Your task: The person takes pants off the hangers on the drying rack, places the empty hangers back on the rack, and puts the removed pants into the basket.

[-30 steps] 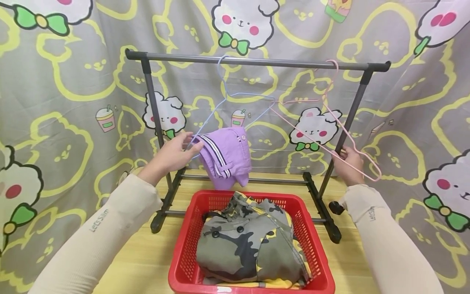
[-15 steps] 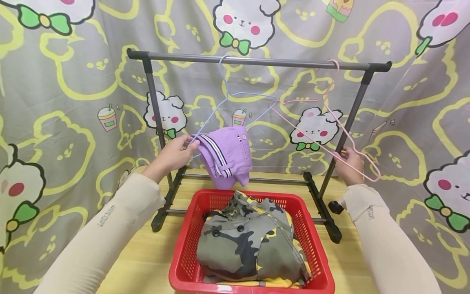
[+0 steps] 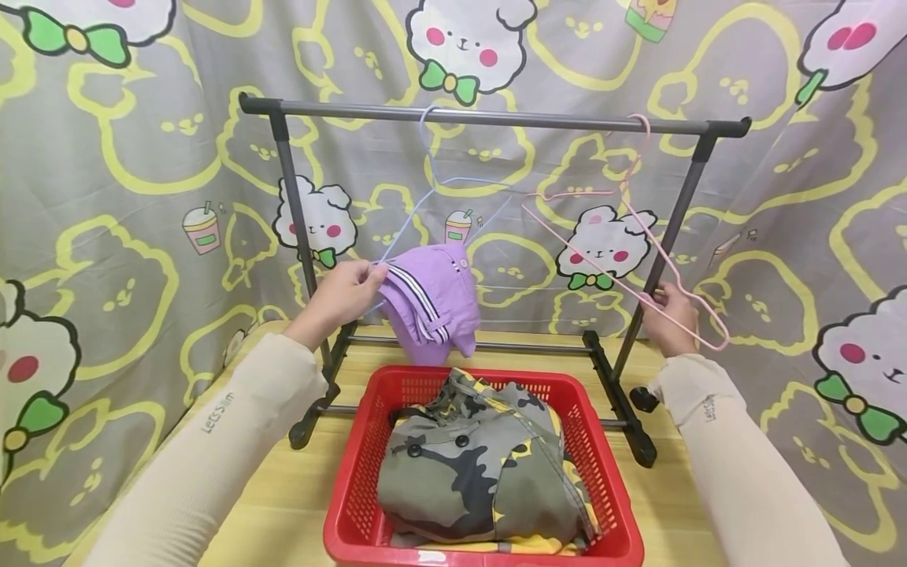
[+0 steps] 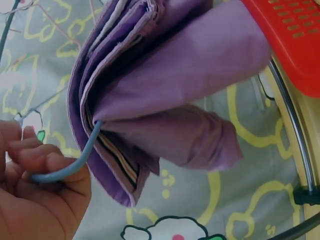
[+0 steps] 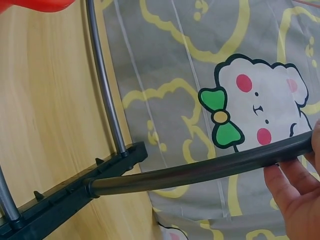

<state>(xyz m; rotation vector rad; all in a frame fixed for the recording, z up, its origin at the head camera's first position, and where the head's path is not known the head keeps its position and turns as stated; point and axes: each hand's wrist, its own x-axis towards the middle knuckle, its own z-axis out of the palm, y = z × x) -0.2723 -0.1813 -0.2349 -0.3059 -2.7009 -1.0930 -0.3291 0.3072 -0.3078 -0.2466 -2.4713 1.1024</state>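
Note:
Purple pants [image 3: 435, 295] with a striped waistband hang folded over the lower bar of a blue hanger [image 3: 404, 224]. My left hand [image 3: 343, 295] grips that hanger's left corner beside the waistband. In the left wrist view, curled fingers wrap the blue hanger [image 4: 82, 157], whose bar runs into the fold of the purple pants [image 4: 185, 65]. My right hand [image 3: 669, 319] holds the right upright of the clothes rack [image 3: 496, 120], behind an unloaded pink hanger [image 3: 584, 256]. Fingers and thumb close around the dark post [image 5: 200, 170] in the right wrist view.
A red basket [image 3: 345, 472] with folded camouflage clothing [image 3: 453, 472] stands in front of the rack on a wood-look surface [image 3: 255, 504]. Black feet [image 3: 623, 409] support the rack on both sides. A patterned curtain [image 3: 234, 47] hangs behind and around it.
My left fingers have closed more around the blue hanger's corner. The hanger and pants have shifted slightly left, so its right tip now stands apart from the pink hanger. My right hand stays on the post.

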